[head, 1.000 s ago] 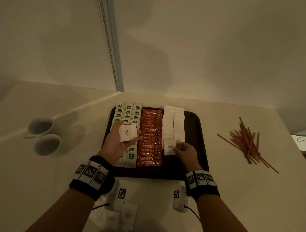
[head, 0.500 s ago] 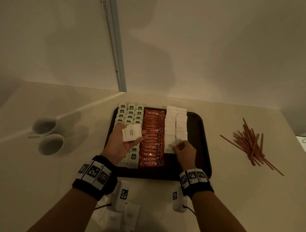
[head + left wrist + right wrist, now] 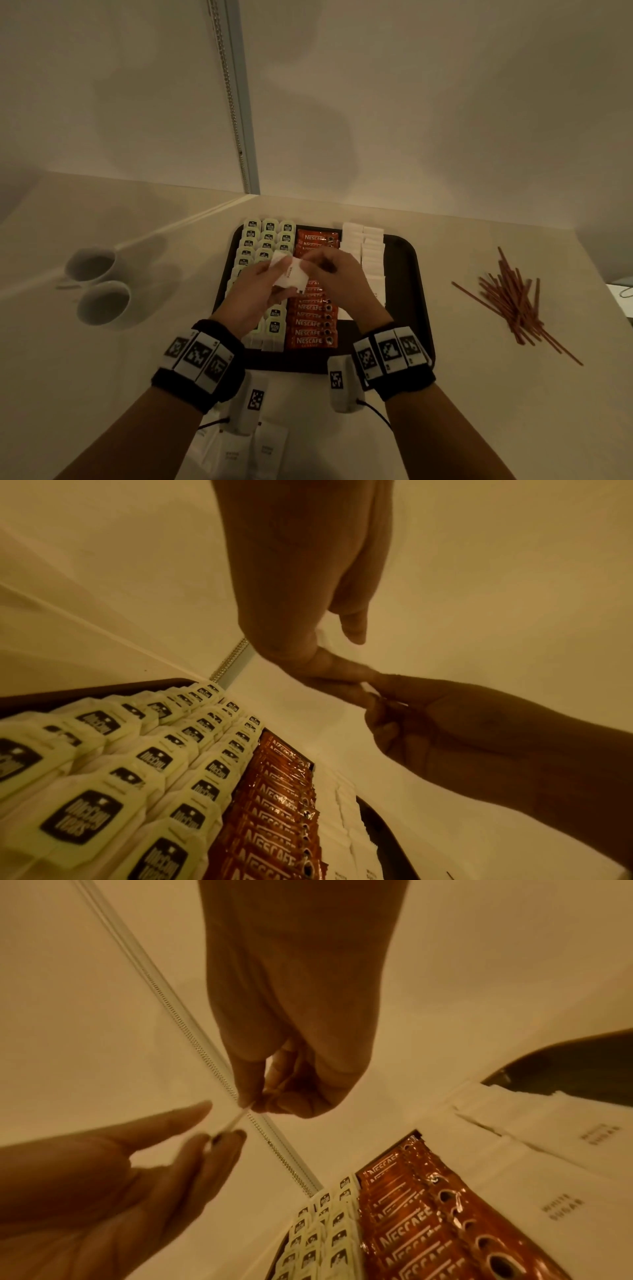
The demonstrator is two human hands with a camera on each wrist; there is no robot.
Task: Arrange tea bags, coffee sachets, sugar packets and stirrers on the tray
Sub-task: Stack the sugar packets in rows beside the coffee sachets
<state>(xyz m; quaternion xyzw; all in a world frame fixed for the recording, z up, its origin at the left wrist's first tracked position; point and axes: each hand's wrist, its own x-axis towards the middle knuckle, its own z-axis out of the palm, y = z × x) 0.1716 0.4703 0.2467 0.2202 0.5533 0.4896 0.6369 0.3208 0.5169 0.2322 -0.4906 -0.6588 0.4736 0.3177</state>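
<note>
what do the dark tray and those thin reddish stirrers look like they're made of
Dark rectangular tray: probably matte plastic, judging by its rounded moulded rim and dull surface. Thin reddish-brown stirrers: likely plastic or dyed wood; uniform straight sticks, too small to settle.

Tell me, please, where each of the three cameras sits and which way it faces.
Head: above, looking down at the tray; both hands share a sugar packet.
Left wrist: along the left hand over the tea bags.
Right wrist: along the right hand over the coffee sachets.
Shared: both wrist views show the opposite hand.
</note>
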